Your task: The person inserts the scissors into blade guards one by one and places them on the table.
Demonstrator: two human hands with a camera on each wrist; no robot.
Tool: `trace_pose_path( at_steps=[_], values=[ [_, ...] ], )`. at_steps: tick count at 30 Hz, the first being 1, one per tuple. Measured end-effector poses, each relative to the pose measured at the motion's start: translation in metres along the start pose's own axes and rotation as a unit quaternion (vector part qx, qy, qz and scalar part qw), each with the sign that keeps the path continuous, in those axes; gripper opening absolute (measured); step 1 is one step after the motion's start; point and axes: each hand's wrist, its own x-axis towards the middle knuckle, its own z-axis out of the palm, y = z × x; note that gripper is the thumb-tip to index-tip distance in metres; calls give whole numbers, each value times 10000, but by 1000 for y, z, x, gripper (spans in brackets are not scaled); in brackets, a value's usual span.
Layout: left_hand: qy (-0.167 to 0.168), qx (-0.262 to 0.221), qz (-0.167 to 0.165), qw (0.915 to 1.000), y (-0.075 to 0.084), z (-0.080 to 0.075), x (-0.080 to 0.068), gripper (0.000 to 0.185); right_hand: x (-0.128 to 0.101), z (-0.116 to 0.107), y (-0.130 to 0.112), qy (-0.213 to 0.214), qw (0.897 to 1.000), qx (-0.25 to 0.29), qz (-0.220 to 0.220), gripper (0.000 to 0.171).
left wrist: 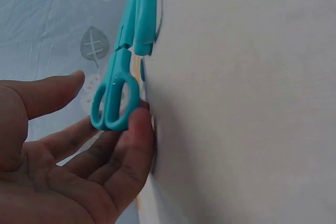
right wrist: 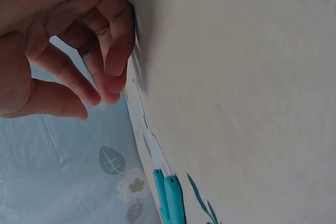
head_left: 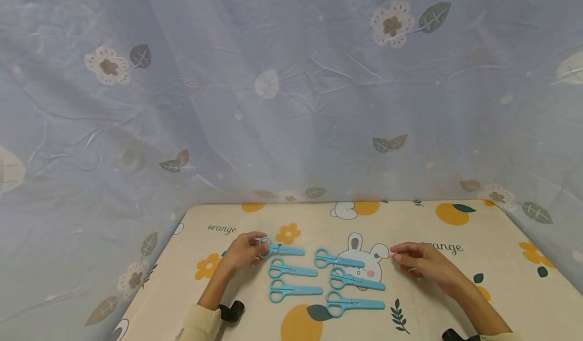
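Light-blue scissors with blue blade covers lie in two columns of three, handles to the left. My left hand is at the handle loops of the far-left scissors. In the left wrist view its fingers are around the loops of those scissors, while the thumb stands apart from them. Below lie the middle-left scissors and near-left scissors. My right hand, fingers loosely bent and holding nothing, is to the right of the far-right scissors, middle-right scissors and near-right scissors.
A cream tablecloth printed with oranges, flowers and a rabbit covers the table. Bluish-grey sheeting with flower and leaf prints rises behind the table and along its sides. A black wrist device sits by the left sleeve.
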Motion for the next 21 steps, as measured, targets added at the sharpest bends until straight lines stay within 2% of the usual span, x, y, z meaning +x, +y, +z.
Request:
trace_pose_path(
  at_steps=[8,12,15,18,21],
  values=[
    [96,766,270,9966,4,-3,-4,47,-1,-9,-2,270,9977,-616,-77,47],
    [72,911,321,9953,5,-2,-5,49,-3,-14,-1,425,9946,-924,-206,45],
    [67,1007,350,9943,6,-3,-6,51,-2,-16,0,608,9878,-1333,-532,42],
    [68,1112,368,9931,7,-4,-7,53,-1,-19,0,786,9768,-1791,-875,42],
    [58,1160,338,9927,7,-6,-9,53,-2,-21,0,923,9669,-2151,-1013,45]
  ],
)
